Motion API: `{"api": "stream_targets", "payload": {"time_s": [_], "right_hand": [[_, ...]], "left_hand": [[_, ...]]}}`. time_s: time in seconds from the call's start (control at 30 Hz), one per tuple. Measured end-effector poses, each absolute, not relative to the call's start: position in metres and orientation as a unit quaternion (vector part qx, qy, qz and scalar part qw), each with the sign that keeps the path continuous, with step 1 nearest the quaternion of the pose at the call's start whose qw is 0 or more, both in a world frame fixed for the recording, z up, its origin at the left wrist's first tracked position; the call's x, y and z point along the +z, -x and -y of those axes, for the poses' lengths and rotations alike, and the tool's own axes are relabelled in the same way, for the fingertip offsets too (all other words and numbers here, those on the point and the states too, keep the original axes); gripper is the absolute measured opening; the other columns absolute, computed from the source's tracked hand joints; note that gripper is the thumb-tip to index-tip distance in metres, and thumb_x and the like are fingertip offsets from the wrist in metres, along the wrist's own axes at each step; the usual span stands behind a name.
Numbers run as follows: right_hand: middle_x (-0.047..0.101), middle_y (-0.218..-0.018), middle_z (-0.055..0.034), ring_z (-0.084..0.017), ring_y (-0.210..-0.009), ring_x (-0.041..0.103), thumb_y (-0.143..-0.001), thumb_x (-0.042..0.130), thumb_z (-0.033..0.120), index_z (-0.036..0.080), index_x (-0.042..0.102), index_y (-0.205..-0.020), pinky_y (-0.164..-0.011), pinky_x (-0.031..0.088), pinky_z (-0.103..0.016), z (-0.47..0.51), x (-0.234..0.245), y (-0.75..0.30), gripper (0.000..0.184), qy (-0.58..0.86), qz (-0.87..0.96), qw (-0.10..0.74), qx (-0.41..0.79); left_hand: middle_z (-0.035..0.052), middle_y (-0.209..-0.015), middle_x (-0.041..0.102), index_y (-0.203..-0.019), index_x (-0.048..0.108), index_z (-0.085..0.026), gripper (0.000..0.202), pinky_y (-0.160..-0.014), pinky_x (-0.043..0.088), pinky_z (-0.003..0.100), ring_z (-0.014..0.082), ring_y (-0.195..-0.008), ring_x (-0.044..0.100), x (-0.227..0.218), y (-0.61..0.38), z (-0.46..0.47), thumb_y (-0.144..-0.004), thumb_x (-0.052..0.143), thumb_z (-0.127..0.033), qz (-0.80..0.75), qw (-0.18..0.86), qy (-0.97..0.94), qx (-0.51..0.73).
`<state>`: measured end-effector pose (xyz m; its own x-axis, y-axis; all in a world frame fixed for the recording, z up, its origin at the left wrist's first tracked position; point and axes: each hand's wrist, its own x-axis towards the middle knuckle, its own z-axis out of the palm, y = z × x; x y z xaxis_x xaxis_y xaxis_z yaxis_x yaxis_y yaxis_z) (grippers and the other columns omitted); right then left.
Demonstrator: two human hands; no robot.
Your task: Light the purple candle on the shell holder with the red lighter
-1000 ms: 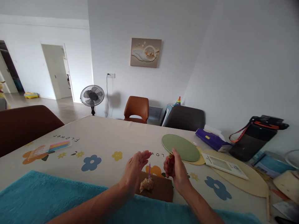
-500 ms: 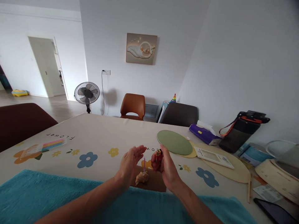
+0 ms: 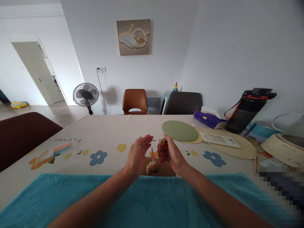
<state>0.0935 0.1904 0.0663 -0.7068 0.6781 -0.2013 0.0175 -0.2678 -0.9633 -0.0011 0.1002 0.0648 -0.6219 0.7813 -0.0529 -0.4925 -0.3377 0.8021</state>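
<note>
A thin purple candle point(image 3: 152, 155) stands almost upright in a croissant-shaped piece point(image 3: 152, 166), in the near middle of the scene. The piece rests on a brown board point(image 3: 166, 171) at the far edge of a blue towel point(image 3: 78, 193). No flame can be made out at the candle's tip.

The candle is flanked by both hands. The left hand point(image 3: 137, 155) is unclenched and grasps nothing; its fingers are extended and its palm is turned toward the candle. In the right hand point(image 3: 173, 155) a red lighter point(image 3: 163, 148) is gripped, metal end up, with the thumb placed near that end. The lighter is seen just right of the candle, apart from it; whether it is being pressed cannot be told.

The step in hand is judged to be the bringing of the lighter to the candle, with the left palm set as a screen. For the next move, the lighter's metal end should be aligned with the wick, the left fingers should be held clear, and the candle should not be knocked.

On the surface point(image 3: 114, 131), a green oval mat point(image 3: 180, 130) lies farther right, beyond the right hand. A pack of coloured sticks point(image 3: 62, 148) lies well to the left.
</note>
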Motion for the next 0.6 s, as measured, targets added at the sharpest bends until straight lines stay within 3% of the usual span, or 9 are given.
{"api": "stream_targets", "payload": {"time_s": [0.17, 0.6], "right_hand": [[0.040, -0.041, 0.0005, -0.008, -0.037, 0.035, -0.081, 0.033, 0.060, 0.017, 0.047, -0.048, -0.034, 0.018, -0.020, -0.190, 0.065, -0.092, 0.057, 0.345, 0.588, 0.207, 0.701], [0.037, -0.037, 0.0006, -0.009, -0.037, 0.032, -0.083, 0.038, 0.050, 0.019, 0.041, -0.041, -0.039, 0.023, -0.025, -0.178, 0.064, -0.089, 0.052, 0.342, 0.652, 0.250, 0.628]], "left_hand": [[0.0128, -0.115, 0.066, -0.099, 0.067, -0.013, 0.035, -0.105, 0.035, 0.035, 0.0211, -0.116, 0.055, 0.061, 0.001, -0.102, -0.090, 0.038, -0.028, -0.429, 0.408, -0.168, 0.788], [0.0117, -0.116, 0.066, -0.100, 0.068, -0.014, 0.034, -0.106, 0.034, 0.037, 0.0229, -0.117, 0.054, 0.052, 0.002, -0.102, -0.089, 0.040, -0.029, -0.430, 0.402, -0.185, 0.786]]}}
